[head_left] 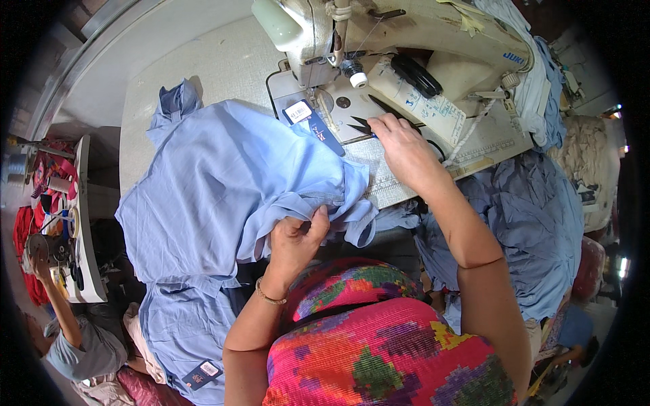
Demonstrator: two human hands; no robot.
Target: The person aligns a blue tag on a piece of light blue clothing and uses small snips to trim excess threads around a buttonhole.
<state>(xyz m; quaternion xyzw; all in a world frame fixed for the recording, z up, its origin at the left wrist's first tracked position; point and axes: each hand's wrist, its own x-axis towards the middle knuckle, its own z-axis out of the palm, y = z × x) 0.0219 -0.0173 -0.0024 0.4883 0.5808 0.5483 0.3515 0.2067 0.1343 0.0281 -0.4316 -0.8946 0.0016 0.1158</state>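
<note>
A light blue shirt-like garment (203,176) lies spread over the left part of the sewing table, its near edge hanging toward my lap. My left hand (298,240) pinches a folded edge of it between thumb and fingers. Over the machine bed, my right hand (409,152) closes on small dark thread snips (360,126), whose pointed blades stick out apart past the fingertips. Larger black scissors (383,104) lie partly beneath that hand, one handle loop showing beside the wrist. Between the hands, a dark blue hang tag (325,137) with a white label rests on the garment.
The sewing machine (433,30) stands across the far side, its needle area behind the tag. A written-on card (440,116) and a black oblong object (416,76) lie below its arm. Blue garments (508,216) pile at right; more (186,325) hang lower left. A co-worker's arm (64,308) shows at left.
</note>
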